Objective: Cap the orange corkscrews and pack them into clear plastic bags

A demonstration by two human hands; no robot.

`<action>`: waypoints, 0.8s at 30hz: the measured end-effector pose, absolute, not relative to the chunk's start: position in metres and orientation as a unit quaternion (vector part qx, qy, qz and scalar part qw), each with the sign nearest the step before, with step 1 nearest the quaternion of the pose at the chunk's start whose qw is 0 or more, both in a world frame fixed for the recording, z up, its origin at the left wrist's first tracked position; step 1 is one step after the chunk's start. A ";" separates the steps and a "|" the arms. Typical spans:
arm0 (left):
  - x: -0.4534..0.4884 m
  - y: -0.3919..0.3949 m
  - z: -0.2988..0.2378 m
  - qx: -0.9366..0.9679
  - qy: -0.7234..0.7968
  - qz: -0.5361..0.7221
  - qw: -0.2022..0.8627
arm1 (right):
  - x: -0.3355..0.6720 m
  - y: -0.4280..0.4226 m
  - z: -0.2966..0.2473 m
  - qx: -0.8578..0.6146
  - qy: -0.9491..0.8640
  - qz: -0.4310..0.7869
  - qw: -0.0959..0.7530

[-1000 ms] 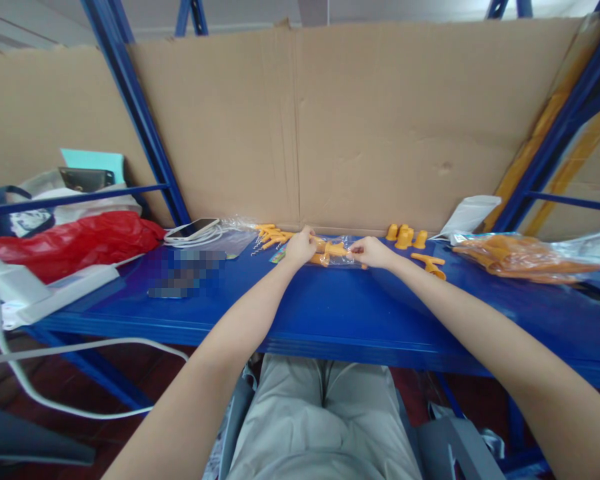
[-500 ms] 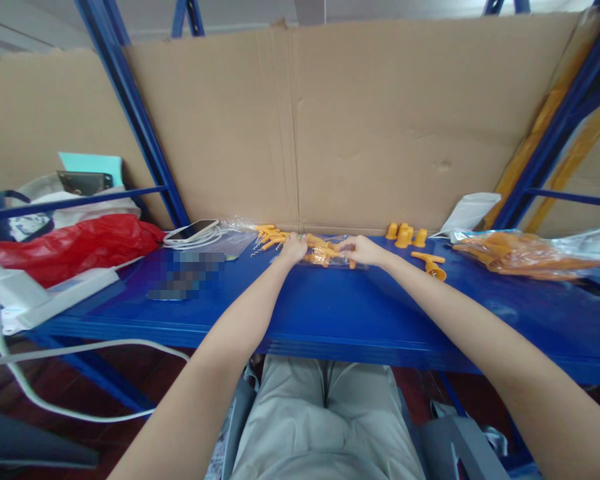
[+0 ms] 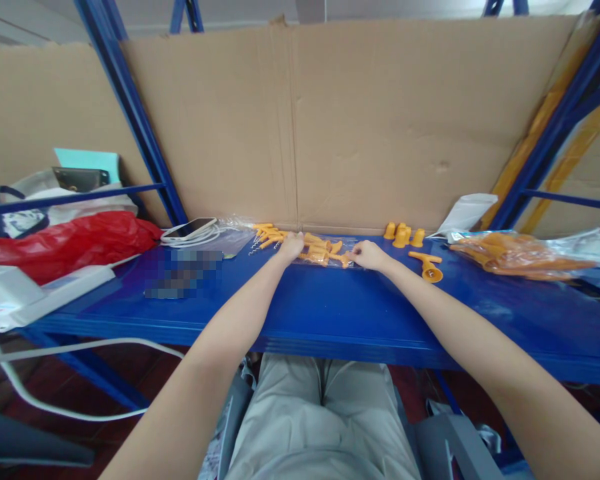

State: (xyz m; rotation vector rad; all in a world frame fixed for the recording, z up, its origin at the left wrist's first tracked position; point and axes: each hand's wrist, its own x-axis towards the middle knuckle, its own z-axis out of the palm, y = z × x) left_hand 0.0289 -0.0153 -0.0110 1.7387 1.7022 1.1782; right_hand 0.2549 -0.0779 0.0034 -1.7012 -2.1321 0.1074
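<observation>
A small clear plastic bag [image 3: 323, 252] with orange plastic pieces inside lies on the blue shelf [image 3: 330, 313] near the cardboard back wall. My left hand [image 3: 291, 247] pinches its left end and my right hand [image 3: 367, 255] pinches its right end, both with fingers closed on the bag. Loose orange pieces with metal spirals [image 3: 267, 235] lie just left of my left hand. An orange T-shaped piece [image 3: 427, 264] and several orange caps [image 3: 404, 235] sit to the right of my right hand.
A phone [image 3: 190, 229] on a white cable lies at the left, beside a red bag [image 3: 70, 241] and white packaging. A large clear bag of orange parts [image 3: 515, 255] lies at the right. Blue rack posts [image 3: 130, 113] rise on both sides.
Both hands have lowered the bag from slightly raised down onto the shelf and shifted it a little farther back. The bag now lies flatter.
</observation>
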 end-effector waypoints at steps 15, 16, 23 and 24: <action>0.032 -0.026 -0.004 0.640 0.637 0.373 0.213 | 0.254 -0.083 0.004 -0.517 -0.798 0.212 0.225; 0.032 -0.027 -0.004 0.648 0.643 0.352 0.207 | 0.254 -0.084 0.004 -0.519 -0.797 0.212 0.225; 0.033 -0.030 -0.005 0.710 0.644 0.271 0.087 | 0.257 -0.086 0.018 -0.569 -0.796 0.129 0.164; 0.033 -0.029 -0.006 0.715 0.643 0.264 0.076 | 0.261 -0.087 0.023 -0.590 -0.789 0.096 0.145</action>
